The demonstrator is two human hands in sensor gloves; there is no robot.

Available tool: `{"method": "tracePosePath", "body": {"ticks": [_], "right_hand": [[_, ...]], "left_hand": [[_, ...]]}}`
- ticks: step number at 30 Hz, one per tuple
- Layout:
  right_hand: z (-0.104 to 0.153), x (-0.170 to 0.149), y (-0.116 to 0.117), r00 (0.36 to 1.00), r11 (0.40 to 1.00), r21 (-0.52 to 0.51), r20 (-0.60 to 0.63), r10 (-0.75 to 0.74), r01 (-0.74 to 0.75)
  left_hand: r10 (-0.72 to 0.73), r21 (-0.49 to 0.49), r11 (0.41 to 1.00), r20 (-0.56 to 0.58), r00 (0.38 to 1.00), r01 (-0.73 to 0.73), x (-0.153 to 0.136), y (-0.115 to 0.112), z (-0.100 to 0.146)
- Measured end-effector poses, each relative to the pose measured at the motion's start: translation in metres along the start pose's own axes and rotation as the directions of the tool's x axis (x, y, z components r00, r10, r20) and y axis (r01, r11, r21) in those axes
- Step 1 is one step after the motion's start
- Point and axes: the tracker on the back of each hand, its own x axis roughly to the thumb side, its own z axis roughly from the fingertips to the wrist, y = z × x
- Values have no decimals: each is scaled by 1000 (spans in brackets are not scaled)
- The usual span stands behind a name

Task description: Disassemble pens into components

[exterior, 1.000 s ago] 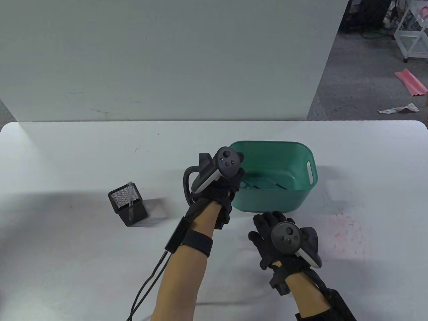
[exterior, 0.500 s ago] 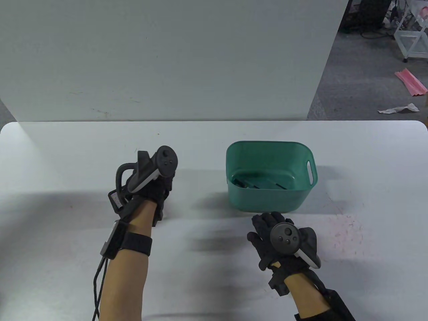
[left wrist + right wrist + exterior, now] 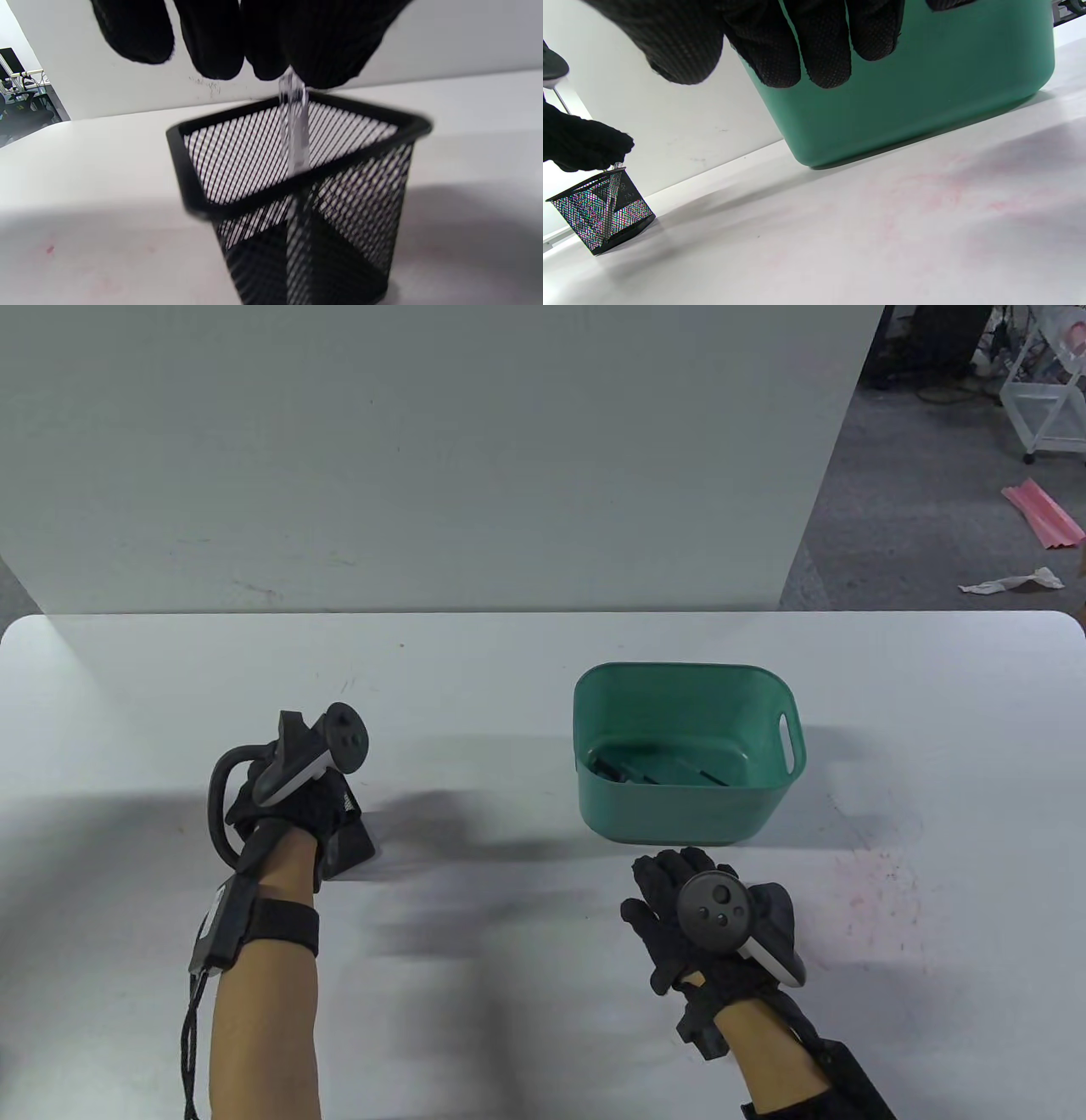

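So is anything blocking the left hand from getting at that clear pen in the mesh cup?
Nothing visible. The left hand is right above the black mesh holder, its fingertips at the top of the clear pen, which sticks up past the rim.

The pen holder [image 3: 297, 190] was black wire mesh with a smooth solid rim. Standing inside the holder, the pen [image 3: 293, 127] looked like clear glossy plastic. Well right of the holder, the green bin [image 3: 687, 763] was smooth, faintly shiny plastic. The gloves [image 3: 797, 42] were black knitted cloth, matt and grainy. The white table [image 3: 509, 984] looked smooth and matt.
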Motion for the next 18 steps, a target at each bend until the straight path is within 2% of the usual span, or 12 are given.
{"method": "tracePosePath", "body": {"ticks": [7,12,18], "right_hand": [[0,-1,0,1000,1000,11,-9,-6,6],[0,-1,1,1000,1000,21,-11,-13,13],[-1,0,2,1000,999,27,-7,-17,18]], "left_hand": [[-23,-17,1000,-7,1000,23,4,-10,-13],[-10,49,999,5,1000,9,0,-8,-13],[26,68,997,14,1000,-27,-11,-10,-11]]}}
